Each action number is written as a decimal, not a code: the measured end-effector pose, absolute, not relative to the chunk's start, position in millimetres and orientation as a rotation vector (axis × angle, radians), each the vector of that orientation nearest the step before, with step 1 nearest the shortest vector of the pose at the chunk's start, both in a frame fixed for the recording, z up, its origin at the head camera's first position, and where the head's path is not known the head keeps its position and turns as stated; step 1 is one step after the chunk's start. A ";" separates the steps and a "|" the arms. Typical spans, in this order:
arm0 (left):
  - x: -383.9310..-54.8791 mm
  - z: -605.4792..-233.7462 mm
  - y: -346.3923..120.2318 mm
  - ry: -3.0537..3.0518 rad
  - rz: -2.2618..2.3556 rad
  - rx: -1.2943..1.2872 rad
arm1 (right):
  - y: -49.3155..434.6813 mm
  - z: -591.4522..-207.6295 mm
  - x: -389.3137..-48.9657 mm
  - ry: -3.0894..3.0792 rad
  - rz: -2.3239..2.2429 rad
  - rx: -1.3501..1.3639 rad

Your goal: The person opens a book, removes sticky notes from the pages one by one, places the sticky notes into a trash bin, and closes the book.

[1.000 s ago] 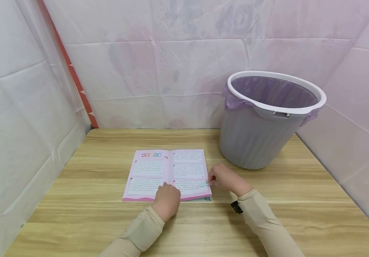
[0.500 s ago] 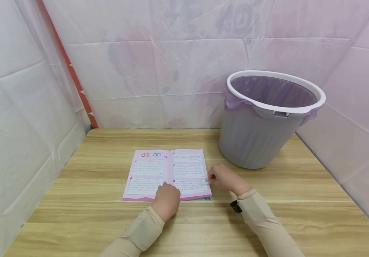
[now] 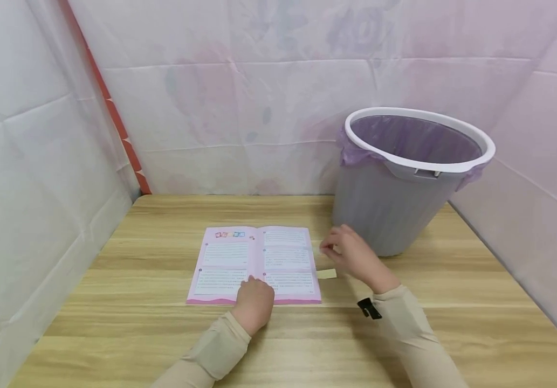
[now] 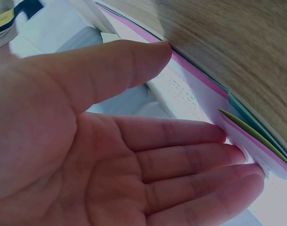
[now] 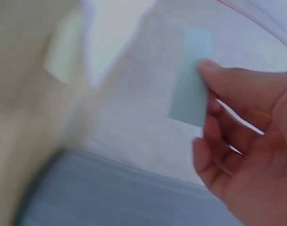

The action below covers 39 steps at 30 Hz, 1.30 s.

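Observation:
An open pink booklet (image 3: pixel 256 258) lies on the wooden table, its pages full of printed text. My left hand (image 3: pixel 255 304) rests at its front edge near the spine. In the left wrist view that hand's fingers (image 4: pixel 195 155) are nearly straight, their tips on the page. My right hand (image 3: pixel 353 256) is raised just right of the booklet, in front of the bin. Between thumb and fingers it pinches a pale blue-green paper strip (image 5: pixel 192 80), plain in the right wrist view. A yellow paper strip (image 3: pixel 327 274) sticks out from the booklet's right edge.
A grey trash bin (image 3: pixel 380 210) with a white rim and purple liner stands at the table's back right, close behind my right hand. Pale patterned sheets (image 3: pixel 186 108) hang behind and beside the table.
My right hand has come away from the page, moving up and right with the blue-green strip. The yellow strip now shows at the booklet's edge. My left hand stays put.

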State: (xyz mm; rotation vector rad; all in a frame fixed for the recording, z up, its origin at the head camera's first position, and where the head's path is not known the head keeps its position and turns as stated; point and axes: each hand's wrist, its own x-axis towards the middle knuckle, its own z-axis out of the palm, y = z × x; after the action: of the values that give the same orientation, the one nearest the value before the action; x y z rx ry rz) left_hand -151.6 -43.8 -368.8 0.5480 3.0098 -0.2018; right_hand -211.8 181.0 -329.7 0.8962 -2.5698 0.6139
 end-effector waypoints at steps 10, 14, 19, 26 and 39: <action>-150.5 -374.9 -42.0 3.031 -0.229 0.551 | 195.0 -236.5 -194.5 -1.703 0.605 0.691; -150.0 -374.8 -42.3 3.030 -0.239 0.555 | 218.3 -191.0 -199.3 -1.692 0.539 0.437; -151.1 -373.1 -43.3 3.033 -0.236 0.553 | 255.5 -158.1 -209.9 -2.086 0.430 0.167; -150.3 -369.6 -42.6 3.033 -0.251 0.544 | 274.4 -156.1 -215.6 -2.462 0.331 0.010; -151.9 -370.8 -43.6 3.006 -0.263 0.514 | 272.1 -163.2 -216.7 -2.384 0.394 0.049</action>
State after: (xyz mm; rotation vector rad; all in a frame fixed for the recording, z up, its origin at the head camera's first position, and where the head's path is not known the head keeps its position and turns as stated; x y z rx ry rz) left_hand -151.9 -43.6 -370.8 0.5145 3.0057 -0.2634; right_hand -216.7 272.1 -163.2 0.0489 -2.3842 0.3939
